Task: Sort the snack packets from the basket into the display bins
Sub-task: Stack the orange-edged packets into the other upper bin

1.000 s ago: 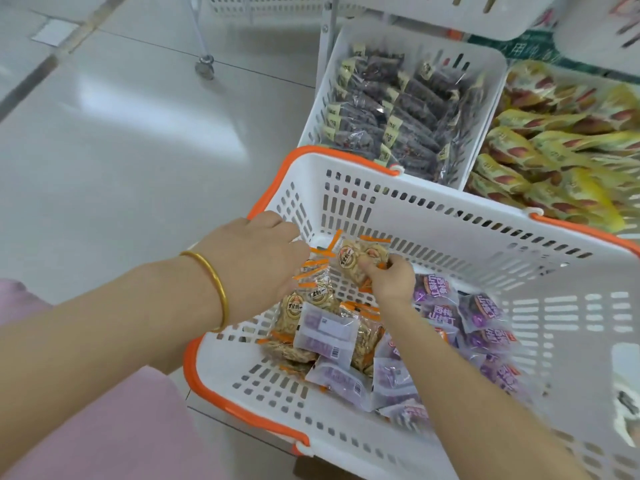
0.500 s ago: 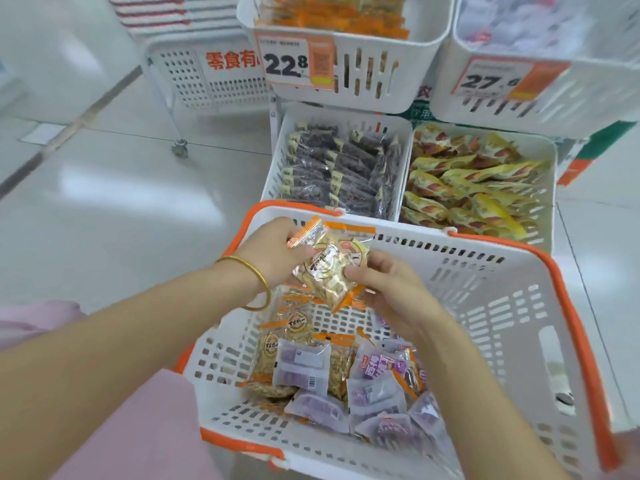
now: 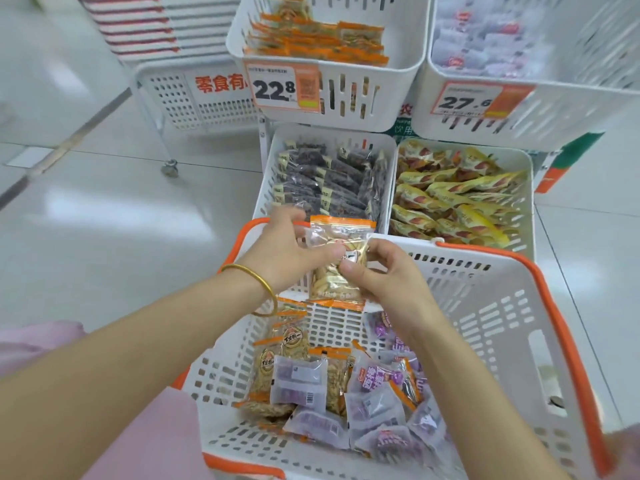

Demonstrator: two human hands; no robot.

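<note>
Orange-trimmed packet (image 3: 329,282) mid-frame, pinched by left hand (image 3: 280,251) and right hand (image 3: 388,284); two price labels above: 22.8 tag (image 3: 282,88), 27.6 tag (image 3: 481,100).

— What's the floor (image 3: 86,271) like?
— Pale, glossy tiles, with soft patches of reflected light (image 3: 114,216) and a dark strip (image 3: 69,140) running diagonally at the left
— Any furniture?
— A white perforated cart (image 3: 169,98) at the back left, on a castor (image 3: 170,167). It has red lettering (image 3: 220,84) across its front and a red-and-white striped stack (image 3: 138,26) above it
— And on the right?
— A green panel (image 3: 571,150), low down
</note>
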